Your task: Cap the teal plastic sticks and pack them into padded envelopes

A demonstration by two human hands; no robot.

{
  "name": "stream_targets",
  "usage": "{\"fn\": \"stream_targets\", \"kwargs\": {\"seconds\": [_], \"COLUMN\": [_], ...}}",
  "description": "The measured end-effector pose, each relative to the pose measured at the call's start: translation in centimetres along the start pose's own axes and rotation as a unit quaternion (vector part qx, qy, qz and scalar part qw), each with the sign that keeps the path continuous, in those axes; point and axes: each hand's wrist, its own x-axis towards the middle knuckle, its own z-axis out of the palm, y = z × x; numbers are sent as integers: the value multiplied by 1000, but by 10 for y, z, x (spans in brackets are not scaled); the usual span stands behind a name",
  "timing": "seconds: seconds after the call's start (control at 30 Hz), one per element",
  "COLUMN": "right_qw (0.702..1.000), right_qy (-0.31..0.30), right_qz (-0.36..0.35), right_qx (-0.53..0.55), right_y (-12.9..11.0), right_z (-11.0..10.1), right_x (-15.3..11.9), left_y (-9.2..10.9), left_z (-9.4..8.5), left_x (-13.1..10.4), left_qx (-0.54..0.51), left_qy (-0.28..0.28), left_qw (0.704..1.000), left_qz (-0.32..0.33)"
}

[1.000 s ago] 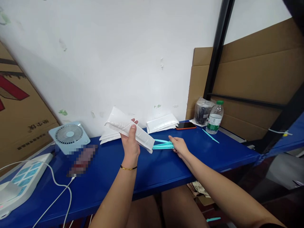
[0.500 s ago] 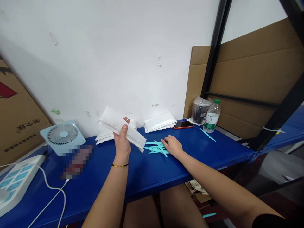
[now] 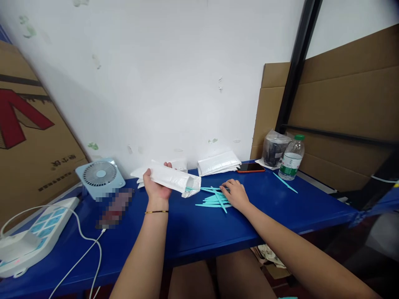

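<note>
Below the grip spreads a blue table [image 3: 193,226]. A white padded envelope [image 3: 171,176] is clamped in the left hand [image 3: 156,189], its open mouth toward the right hand [image 3: 236,195]. Turquoise sticks [image 3: 220,200] lie piled at the latter's fingertips; whether it pinches any, I cannot tell.

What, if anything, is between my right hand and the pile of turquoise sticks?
Nothing visible: the right hand is at the right end of the turquoise sticks. The white pouch, in the left hand, opens toward their other end.
</note>
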Motion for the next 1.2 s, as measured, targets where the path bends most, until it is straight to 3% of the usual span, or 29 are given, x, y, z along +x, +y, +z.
{"fn": "stream_targets", "kwargs": {"seconds": [0.1, 0.17, 0.33, 0.5, 0.63, 0.77, 0.93, 1.1, 1.2], "right_qw": [992, 980, 984, 968, 971, 981, 974, 966, 966], "right_qy": [84, 93, -14, -104, -103, -103, -139, -177, -190], "right_qz": [-23, -65, -118, -108, -110, -140, -173, -161, -168], "right_qx": [88, 162, 133, 199, 187, 88, 49, 100, 45], "right_y": [-23, -46, -92, -98, -104, -94, -60, -33, -19], "right_z": [-19, -32, -34, -8, 3, -3, -30, -50, -54], "right_x": [1, 0, 0, 4, -1, -1, 10, 13, 9], "left_y": [-14, -25, -44, -52, -61, -55, -28, -5, 8], "left_z": [-16, -21, -15, -2, 1, -7, -19, -27, -34], "left_x": [3, 1, -11, -18, -16, -8, 6, 14, 18], "left_qx": [-41, -44, -37, -45, -50, -36, -3, 11, -5], "left_qy": [7, -12, -67, -63, -39, -7, 70, 51, 51], "left_qw": [999, 999, 996, 994, 996, 998, 991, 993, 995], "left_qz": [-36, -23, 38, 81, 59, 57, 110, 104, 91]}}
